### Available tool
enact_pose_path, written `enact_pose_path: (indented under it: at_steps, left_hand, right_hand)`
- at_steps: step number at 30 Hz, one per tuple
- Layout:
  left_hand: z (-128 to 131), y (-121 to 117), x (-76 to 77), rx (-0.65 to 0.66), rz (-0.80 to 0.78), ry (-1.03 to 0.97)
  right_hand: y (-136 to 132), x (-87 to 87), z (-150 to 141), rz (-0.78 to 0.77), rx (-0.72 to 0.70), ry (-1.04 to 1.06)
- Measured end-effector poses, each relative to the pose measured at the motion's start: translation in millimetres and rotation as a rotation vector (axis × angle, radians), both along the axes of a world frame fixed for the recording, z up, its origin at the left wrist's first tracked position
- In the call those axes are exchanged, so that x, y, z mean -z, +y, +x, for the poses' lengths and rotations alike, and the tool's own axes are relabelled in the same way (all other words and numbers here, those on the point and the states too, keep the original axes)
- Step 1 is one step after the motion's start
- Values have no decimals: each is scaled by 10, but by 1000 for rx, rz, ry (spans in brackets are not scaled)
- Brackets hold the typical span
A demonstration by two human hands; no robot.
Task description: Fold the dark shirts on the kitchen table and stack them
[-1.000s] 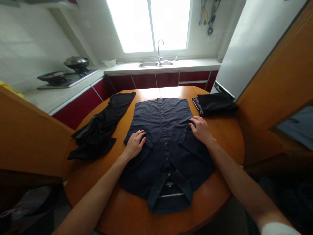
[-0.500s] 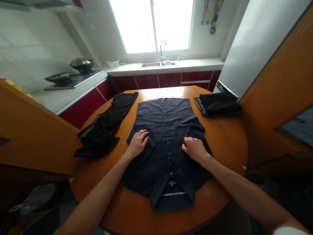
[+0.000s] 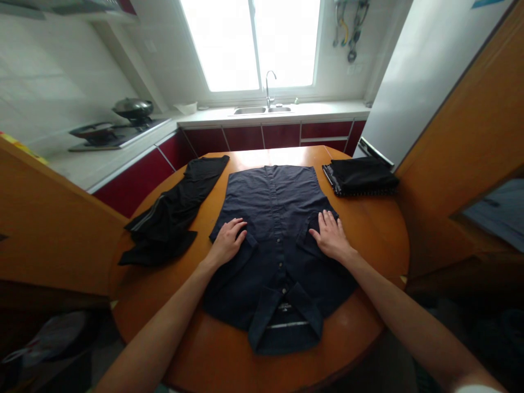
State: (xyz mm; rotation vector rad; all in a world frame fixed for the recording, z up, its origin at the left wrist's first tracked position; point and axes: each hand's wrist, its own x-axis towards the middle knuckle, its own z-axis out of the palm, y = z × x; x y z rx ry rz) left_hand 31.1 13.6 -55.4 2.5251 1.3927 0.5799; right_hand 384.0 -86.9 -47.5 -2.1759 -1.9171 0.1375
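A dark blue button-up shirt (image 3: pixel 262 202) lies front side up on the round wooden table (image 3: pixel 368 234), its collar (image 3: pixel 282 338) towards me and its hem at the far side. Both sleeves are folded inward over the front. My left hand (image 3: pixel 229 239) rests on the folded sleeve at the left, fingers stretched out. On the right folded sleeve my right hand (image 3: pixel 331 236) lies flat, its fingers spread and thumb apart. Neither hand grips the cloth.
Black clothing with a pale stripe (image 3: pixel 164 218) lies loosely at the table's left. Folded dark clothes (image 3: pixel 364 174) are stacked at the back right. Beyond the table are a counter with a sink (image 3: pixel 249 110), a stove (image 3: pixel 123 134) and a fridge (image 3: pixel 426 71).
My right hand has let go of the sleeve edge and opened flat on it, shifting slightly outward and away from me. My left hand stays on its sleeve. The view has shifted slightly.
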Motion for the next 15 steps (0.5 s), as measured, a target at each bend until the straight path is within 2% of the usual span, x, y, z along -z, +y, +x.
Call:
enact_pose_path:
  at_steps: [2,5,11,15]
  left_hand:
    - [-5,1,8,6,-1,0]
    - [-9,-2,17,13,10,2]
    - [-4,-6,22,16,6,0]
    - [3,-8,12,10,-3,17]
  right_hand:
    - [9,121,53,-84,22,6]
    - [-7,199,90,-66,17,16]
    - [-75,138,93,147,19,-36]
    - [-116,119,57,76,-41,-82]
